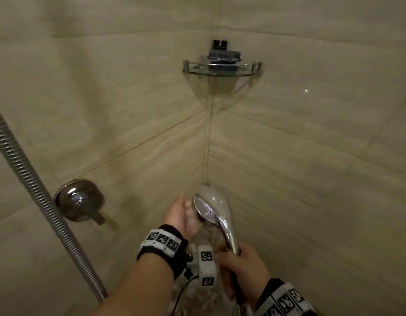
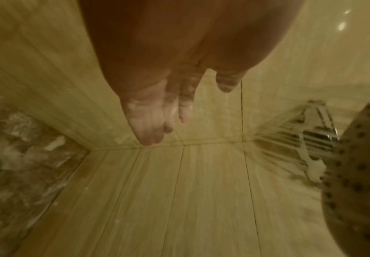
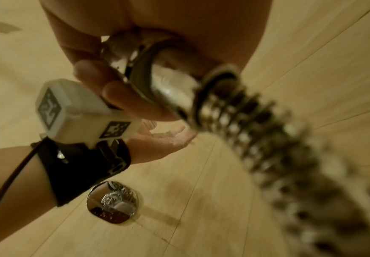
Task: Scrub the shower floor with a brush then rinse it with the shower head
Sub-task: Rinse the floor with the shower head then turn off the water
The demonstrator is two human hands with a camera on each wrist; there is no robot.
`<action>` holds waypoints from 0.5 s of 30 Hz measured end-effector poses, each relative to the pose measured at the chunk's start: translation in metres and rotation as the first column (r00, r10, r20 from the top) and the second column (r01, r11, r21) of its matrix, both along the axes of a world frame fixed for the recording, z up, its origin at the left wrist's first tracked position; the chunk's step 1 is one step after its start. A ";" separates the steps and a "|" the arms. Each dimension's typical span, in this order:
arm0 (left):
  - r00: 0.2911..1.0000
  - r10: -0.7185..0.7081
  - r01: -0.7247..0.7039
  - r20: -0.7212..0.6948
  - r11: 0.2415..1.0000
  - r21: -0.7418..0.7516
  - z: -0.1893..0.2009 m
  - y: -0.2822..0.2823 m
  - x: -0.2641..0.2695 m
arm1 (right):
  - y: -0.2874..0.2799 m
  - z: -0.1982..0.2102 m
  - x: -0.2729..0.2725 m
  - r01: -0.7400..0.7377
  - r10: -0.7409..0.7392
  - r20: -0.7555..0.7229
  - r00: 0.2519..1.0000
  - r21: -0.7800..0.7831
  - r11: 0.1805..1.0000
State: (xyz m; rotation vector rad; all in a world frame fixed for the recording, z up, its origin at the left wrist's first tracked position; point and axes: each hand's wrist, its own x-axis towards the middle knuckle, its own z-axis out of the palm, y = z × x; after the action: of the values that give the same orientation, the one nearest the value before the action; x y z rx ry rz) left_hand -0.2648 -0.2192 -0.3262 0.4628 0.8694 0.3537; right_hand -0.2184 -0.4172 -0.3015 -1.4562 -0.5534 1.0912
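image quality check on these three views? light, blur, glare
Head view: dim warm light, soft focus, glare streaks on the chrome shower head and valve. Left wrist view: left hand close and soft, spray streaked, tile lines bowed by the lens. Right wrist view: hose badly out of focus, right hand blurred.

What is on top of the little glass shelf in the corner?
On the glass corner shelf sits a dark blue-grey thing, too blurry to name. Two small black pieces show behind it; their lower parts are hidden.

Left hand (image 1: 181, 215) beside shower head (image 1: 211, 206)
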 end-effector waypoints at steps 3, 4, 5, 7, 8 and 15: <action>0.997 -0.080 0.080 0.000 0.994 -0.078 -0.015 -0.020 0.031 | -0.025 0.002 0.019 0.058 -0.057 -0.035 0.998 0.028 0.998; 0.992 -0.120 0.118 -0.026 0.991 -0.062 -0.017 -0.028 0.039 | -0.033 0.002 0.025 0.077 -0.075 -0.048 0.996 0.031 0.997; 0.986 -0.151 0.149 -0.067 0.988 -0.029 -0.016 -0.039 0.047 | -0.042 0.003 0.031 0.097 -0.095 -0.055 0.994 0.035 0.995; 0.970 -0.171 0.188 -0.174 0.979 0.080 -0.016 -0.058 0.062 | -0.059 0.006 0.041 0.134 -0.132 -0.048 0.990 0.041 0.990; 0.965 -0.178 0.204 -0.193 0.972 0.121 -0.018 -0.066 0.070 | -0.067 0.007 0.046 0.150 -0.149 -0.038 0.988 0.040 0.988; 0.922 -0.099 0.187 -0.374 0.960 0.208 -0.011 -0.101 0.110 | -0.119 0.003 0.075 0.222 -0.218 -0.052 0.975 0.090 0.971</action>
State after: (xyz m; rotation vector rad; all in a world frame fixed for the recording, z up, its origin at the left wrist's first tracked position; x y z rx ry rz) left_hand -0.1552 -0.3203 -0.3376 0.8317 1.1478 0.2405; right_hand -0.1430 -0.5365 -0.2987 -1.3724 -0.3981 0.9060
